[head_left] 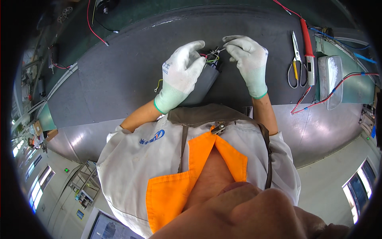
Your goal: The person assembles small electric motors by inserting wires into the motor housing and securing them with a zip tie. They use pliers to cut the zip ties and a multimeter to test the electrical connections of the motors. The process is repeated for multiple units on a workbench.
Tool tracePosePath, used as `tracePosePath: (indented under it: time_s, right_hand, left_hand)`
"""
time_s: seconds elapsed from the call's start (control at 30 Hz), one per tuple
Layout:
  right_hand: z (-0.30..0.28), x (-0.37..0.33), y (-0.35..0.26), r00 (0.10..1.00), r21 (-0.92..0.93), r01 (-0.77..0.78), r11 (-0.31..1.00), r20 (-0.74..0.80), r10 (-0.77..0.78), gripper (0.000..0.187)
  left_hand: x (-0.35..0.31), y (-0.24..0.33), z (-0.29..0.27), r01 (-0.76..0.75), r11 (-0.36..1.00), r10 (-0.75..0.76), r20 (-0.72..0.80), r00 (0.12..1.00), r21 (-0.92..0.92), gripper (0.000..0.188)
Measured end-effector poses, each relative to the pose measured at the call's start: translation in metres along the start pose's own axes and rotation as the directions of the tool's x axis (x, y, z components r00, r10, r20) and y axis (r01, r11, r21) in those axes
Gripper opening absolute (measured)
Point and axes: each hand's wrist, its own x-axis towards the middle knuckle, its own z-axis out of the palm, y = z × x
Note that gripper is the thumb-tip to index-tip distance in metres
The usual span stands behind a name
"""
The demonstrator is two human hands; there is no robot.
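On the dark work mat in front of me lies a long dark grey box-shaped part [207, 79], a bundle of coloured wires [213, 58] coming out of its far end. My left hand [181, 67], in a white knit glove, curls beside that end, its fingertips closed at the red and yellow-green wires. My right hand [250, 59], gloved alike, is to the right of the bundle. Its thumb and forefinger pinch the end of a thin pale strip that looks like a cable tie [218, 51], looped about the wires. The grip is partly hidden by my fingers.
Right of my hands lie scissors [296, 59] with a yellow-wrapped handle, a red-and-white hand tool [309, 51] on a red cord, and a clear tray [330, 81] of thin white strips. A yellow wire with a ring end [157, 86] shows by my left wrist. Loose wires [95, 34] lie far left.
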Motion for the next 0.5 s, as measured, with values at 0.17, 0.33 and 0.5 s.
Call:
tracePosePath:
  time_s: [0.17,0.33,0.5]
  right_hand:
    - [-0.003,0.025,0.030,0.974,-0.175,0.157,0.972,-0.134,-0.181,0.009]
    - [-0.005,0.037,0.022,0.992,0.267,-0.080,0.960,-0.078,0.104,0.018]
    - [-0.004,0.013,0.015,0.923,0.775,-0.371,0.512,0.368,0.112,0.028]
  left_hand:
    - [-0.001,-0.008,0.005,-0.320,0.918,0.327,0.009,0.945,0.234,0.023]
    - [0.008,0.000,0.012,-0.454,0.761,0.417,0.188,0.889,0.464,0.013]
    - [0.028,-0.006,0.007,-0.728,0.524,0.555,0.471,0.686,0.443,0.012]
